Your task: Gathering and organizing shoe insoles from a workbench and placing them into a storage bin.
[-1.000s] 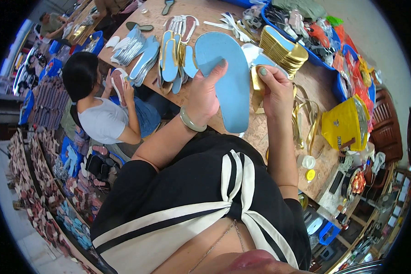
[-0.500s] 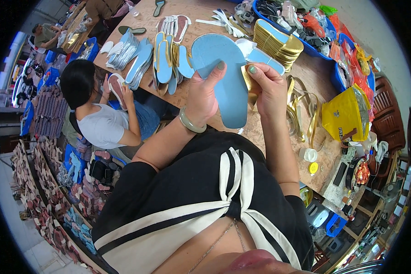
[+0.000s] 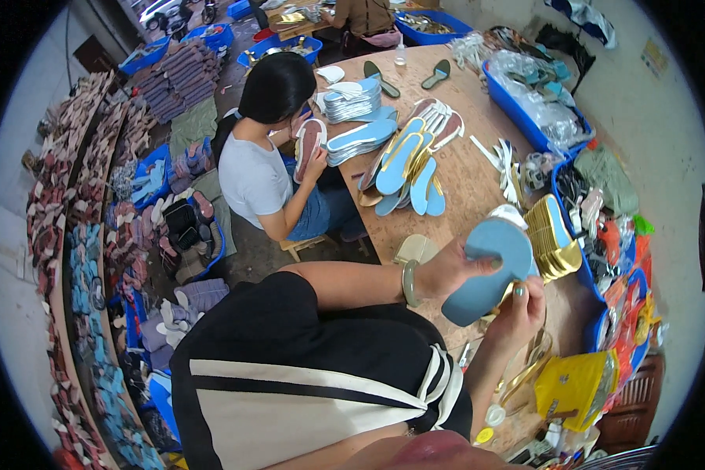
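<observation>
In front of me, over the pale wooden surface (image 3: 471,202), I hold a blue insole (image 3: 489,283) tilted in the air, and every clock direction here is counted from it. The fingers of my left hand (image 3: 449,276) come in from nine o'clock and are clamped on it, thumb flat on the blue face, the rest mostly hidden behind. At four o'clock, the fingers of my right hand (image 3: 525,315) are pinched together on gold edging (image 3: 507,292) at the insole's rim; I cannot tell how much of it they grip. A pale bangle (image 3: 410,283) circles my left wrist. Just beside the insole, at two o'clock, stands a stack of gold-edged insoles (image 3: 552,239). White straps (image 3: 509,174) lie at twelve, and beyond them, nearer one, sits a blue crate (image 3: 511,110) of clear plastic bags. At eleven lie loose gold-trimmed insoles (image 3: 402,168), with a silvery-edged stack (image 3: 352,102) farther out the same way. At ten, well apart from me, a seated co-worker (image 3: 251,176) holds a reddish-brown sole (image 3: 311,145). Gold strips (image 3: 531,366) trail at five, near a yellow bag (image 3: 578,384), and a round white tub (image 3: 495,415) stands at six.
</observation>
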`<state>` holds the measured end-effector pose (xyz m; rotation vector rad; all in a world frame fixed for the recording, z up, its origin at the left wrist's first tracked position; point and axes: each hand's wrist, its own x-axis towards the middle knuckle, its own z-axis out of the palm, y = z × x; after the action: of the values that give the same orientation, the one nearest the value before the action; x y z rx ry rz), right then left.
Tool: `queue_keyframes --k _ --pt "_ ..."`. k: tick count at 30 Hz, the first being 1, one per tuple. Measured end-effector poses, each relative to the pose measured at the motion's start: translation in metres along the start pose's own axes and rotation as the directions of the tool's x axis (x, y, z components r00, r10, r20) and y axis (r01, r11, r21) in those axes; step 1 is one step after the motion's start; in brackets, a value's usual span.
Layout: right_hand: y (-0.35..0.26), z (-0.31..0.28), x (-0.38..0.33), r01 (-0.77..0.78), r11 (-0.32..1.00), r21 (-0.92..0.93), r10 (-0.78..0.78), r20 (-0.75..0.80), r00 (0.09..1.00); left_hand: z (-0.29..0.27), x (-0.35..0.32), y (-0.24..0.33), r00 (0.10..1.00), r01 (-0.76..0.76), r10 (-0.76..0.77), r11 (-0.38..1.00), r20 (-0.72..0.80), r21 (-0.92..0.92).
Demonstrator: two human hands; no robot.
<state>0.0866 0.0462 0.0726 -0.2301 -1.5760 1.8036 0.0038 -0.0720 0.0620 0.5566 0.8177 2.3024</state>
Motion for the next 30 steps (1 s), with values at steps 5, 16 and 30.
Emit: queue_keyframes --k 5,16,30 --pt "-0.010 -0.003 -0.006 0.032 0.986 0.162 -0.039 0.046 0.998 0.015 -0.002 0.019 0.971 -0.112 0.077 0.983 0.226 0.145" --pt "-0.033 -0.016 -0.009 0.175 0.846 -0.503 -0.111 0.155 0.982 0.016 0.004 0.018 0.914 -0.324 0.103 0.768 0.393 0.552" --pt "0.003 -0.011 -0.004 -0.090 0.995 0.041 0.092 -0.056 0.994 0.000 0.006 -0.028 0.949 0.096 -0.161 0.966 0.272 0.239"
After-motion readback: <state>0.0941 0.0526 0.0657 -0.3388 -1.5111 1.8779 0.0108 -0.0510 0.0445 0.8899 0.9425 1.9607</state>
